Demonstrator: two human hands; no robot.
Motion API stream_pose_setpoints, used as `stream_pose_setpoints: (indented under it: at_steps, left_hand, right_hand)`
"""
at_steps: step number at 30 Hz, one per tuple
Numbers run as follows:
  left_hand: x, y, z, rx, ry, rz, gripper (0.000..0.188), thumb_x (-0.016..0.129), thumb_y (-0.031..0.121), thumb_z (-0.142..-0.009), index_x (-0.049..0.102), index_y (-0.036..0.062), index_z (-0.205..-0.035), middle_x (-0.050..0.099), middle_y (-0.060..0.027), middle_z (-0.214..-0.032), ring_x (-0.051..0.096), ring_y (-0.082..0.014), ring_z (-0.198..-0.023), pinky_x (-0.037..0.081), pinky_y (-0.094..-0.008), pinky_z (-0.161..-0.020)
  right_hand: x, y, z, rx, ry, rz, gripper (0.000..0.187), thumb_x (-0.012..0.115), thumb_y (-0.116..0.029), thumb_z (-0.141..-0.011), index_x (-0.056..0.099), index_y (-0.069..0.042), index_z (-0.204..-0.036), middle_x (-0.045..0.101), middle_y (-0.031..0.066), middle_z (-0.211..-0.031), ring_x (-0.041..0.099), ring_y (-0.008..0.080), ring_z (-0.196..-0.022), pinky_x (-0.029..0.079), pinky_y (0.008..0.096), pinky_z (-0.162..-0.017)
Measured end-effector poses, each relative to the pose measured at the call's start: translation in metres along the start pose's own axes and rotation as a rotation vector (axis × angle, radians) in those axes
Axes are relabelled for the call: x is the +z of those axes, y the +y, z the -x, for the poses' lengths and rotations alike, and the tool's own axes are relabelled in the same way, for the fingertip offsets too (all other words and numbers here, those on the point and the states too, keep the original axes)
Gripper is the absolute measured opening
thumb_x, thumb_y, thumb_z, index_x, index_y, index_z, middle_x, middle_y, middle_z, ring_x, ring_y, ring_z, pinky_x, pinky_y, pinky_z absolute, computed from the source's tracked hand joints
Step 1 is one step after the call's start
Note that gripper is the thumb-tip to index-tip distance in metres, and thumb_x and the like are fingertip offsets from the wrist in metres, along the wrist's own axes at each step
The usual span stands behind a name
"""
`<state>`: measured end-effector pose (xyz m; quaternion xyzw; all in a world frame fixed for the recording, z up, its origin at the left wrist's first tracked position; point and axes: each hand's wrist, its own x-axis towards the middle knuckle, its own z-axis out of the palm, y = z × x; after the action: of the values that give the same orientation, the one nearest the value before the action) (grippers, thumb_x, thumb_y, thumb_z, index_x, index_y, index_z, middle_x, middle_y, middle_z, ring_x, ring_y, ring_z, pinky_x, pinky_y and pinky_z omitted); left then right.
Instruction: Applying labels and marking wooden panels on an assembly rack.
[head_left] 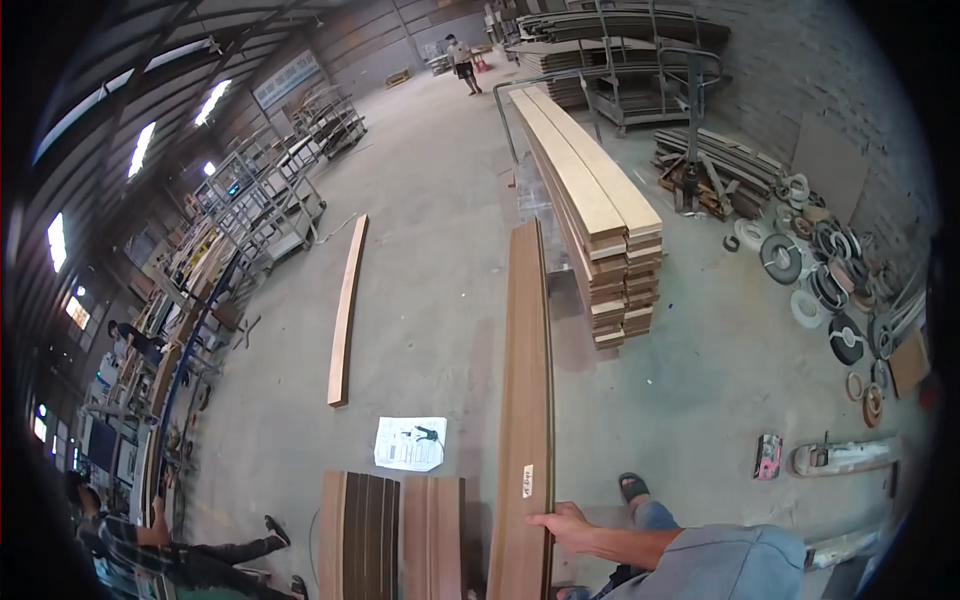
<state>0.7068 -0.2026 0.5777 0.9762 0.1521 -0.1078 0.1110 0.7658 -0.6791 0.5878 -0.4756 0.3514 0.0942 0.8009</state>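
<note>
My right hand [568,528] grips the right edge of a long brown wooden board [526,380] near its close end. The thumb lies over the top face, and the other fingers are partly hidden at the edge. A small white label [527,481] with handwriting is stuck on the board just ahead of the hand. Left of this board are a bundle of dark grooved boards [368,530] and a bundle of lighter brown boards [433,530]. My left hand is out of the picture.
A tall stack of pale-topped planks [590,165] stands ahead right. One narrow plank [348,310] and a paper sheet [400,455] with a dark tool lie left. Coiled rolls [782,258] line the right wall. A co-worker [150,540] is at lower left; another person [463,63] stands far off.
</note>
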Motion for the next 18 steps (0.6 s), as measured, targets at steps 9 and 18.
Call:
stream_pose_setpoints:
  at_steps: [9,18]
  left_hand:
    - [0.035,0.121,0.192,-0.011,0.084,-0.035,0.086,0.037,0.071,-0.096,0.011,0.0152,-0.157,0.046,-0.0264,-0.148,0.039,-0.0408,-0.141,0.023,-0.0418,-0.121]
    - [-0.043,0.263,0.202,0.002,-0.565,0.008,0.088,0.037,0.07,-0.097,0.011,0.0146,-0.16,0.048,-0.029,-0.145,0.05,-0.0447,-0.131,0.038,-0.0538,-0.109]
  right_hand:
    - [-0.092,-0.184,0.011,-0.133,0.005,-0.058,0.032,0.079,-0.021,-0.082,0.07,0.003,-0.1,0.072,0.0086,-0.089,0.068,0.0152,-0.076,0.054,0.0311,-0.066]
    - [-0.128,-0.249,-0.03,-0.211,0.145,0.081,0.037,0.081,-0.035,-0.075,0.072,-0.001,-0.087,0.071,0.0084,-0.083,0.067,0.0176,-0.077,0.054,0.0357,-0.071]
